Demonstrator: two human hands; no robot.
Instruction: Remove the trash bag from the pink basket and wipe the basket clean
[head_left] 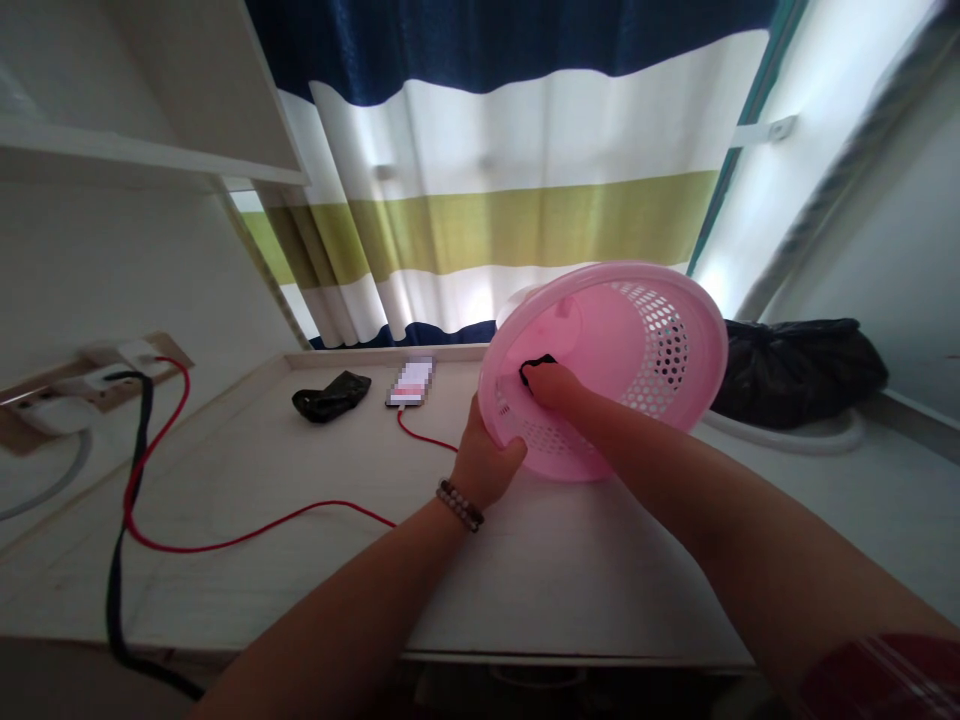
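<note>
- Grips the near-left rim of the pink basket (pixel 611 325) in the left hand (pixel 484 460), thumb over the lip and fingers behind the wall, seemingly to steady it against the push from inside.
- Holds the basket tilted above the white tabletop (pixel 570 590), mouth towards the body, a pose that likely opens a straight way in for the other arm; cannot tell whether it touches the surface.
- Bunches a soft black piece (pixel 527 367) in the curled fingers of the right hand (pixel 553 385), deep in the basket; perhaps cloth, perhaps plastic, too small and shaded to say.
- Has the phone (pixel 412 382) lying left of the basket, within reach of its red cable (pixel 330 503), and the crumpled black plastic (pixel 331 397) beyond it, both apart from the forearms.
- Has the bulky black bag (pixel 799 372) standing just right of the basket, out of the left hand's way.
</note>
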